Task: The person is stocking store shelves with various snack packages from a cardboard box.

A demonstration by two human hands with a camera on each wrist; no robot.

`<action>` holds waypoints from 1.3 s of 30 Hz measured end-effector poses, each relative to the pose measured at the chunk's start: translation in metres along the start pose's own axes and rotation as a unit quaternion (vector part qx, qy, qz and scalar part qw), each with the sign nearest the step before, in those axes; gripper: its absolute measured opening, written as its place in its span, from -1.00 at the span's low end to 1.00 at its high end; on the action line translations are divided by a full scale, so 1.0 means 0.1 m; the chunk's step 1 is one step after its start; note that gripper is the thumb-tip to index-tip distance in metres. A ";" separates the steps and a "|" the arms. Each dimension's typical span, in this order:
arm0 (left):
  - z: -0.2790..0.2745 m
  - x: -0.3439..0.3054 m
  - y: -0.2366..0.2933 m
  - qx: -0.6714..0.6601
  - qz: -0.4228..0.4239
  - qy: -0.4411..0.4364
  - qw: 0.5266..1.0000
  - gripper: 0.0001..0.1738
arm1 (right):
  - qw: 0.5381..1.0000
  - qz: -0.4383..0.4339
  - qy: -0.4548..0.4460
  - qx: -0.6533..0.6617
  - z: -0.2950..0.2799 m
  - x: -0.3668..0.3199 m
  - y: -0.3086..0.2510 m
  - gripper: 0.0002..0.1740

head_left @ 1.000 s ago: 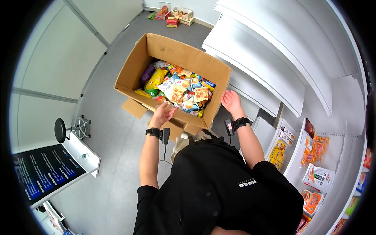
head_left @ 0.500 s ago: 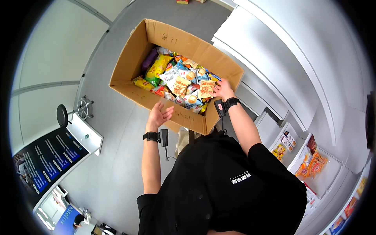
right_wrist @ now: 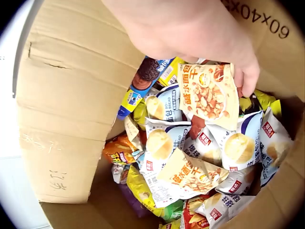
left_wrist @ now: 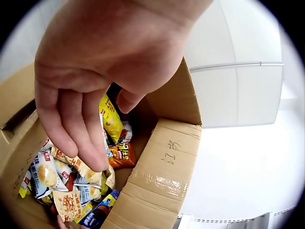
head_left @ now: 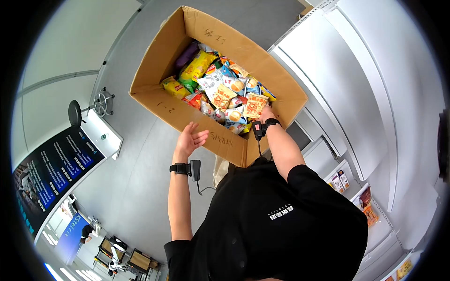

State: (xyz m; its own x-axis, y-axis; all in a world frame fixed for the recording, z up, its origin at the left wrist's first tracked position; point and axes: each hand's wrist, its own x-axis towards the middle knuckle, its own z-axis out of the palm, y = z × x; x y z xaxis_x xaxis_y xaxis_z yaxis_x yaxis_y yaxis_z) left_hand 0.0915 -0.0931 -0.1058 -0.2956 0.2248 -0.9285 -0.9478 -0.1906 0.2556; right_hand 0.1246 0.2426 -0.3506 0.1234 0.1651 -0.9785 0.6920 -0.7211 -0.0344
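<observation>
A large cardboard box [head_left: 176, 114] holds a heap of bagged snacks. My right hand [head_left: 267, 114] reaches inside at the near right corner and pinches the edge of a cream-and-orange snack packet [right_wrist: 208, 95], which lies on top of the heap. In the right wrist view its fingertips [right_wrist: 248, 78] curl at the packet's edge; the thumb is hidden. My left hand [head_left: 191, 140] hovers by the box's near wall, fingers loosely extended and holding nothing. A second cream packet [right_wrist: 193, 171] and several white-and-blue bread packets [right_wrist: 159, 145] surround the pinched one.
White shelving [head_left: 323, 61] stands right of the box, with a few bagged snacks [head_left: 368, 210] on its lower right shelves. To the left are a black round stool [head_left: 75, 114] and a dark display board [head_left: 56, 187]. Grey floor [head_left: 136, 173] lies between.
My right hand has gone from outside the box's right wall into it and onto the cream packet. The left hand stays by the near wall. The head view has shifted.
</observation>
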 end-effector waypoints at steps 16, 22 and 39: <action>0.09 -0.04 0.02 -0.001 -0.014 0.026 1.000 -0.35 | 0.977 -0.071 -0.155 0.130 0.35 -0.44 -0.13 -0.66; 0.03 -0.01 0.02 -0.004 -0.011 0.026 1.000 -0.36 | 0.994 -0.057 0.056 0.070 0.37 0.17 -0.04 -0.55; 0.08 -0.02 -0.01 0.019 0.004 0.023 1.000 -0.39 | 0.975 0.020 0.089 0.203 0.22 -0.12 -0.09 -0.90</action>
State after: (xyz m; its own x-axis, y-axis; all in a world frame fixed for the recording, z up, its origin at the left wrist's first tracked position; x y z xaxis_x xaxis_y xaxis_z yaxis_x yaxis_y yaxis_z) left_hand 0.0920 -0.0857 -0.1025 -0.2988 0.1789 -0.9374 -0.9494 -0.1550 0.2731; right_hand 0.1013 0.2320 -0.3427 0.2913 0.2190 -0.9312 0.3503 -0.9303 -0.1092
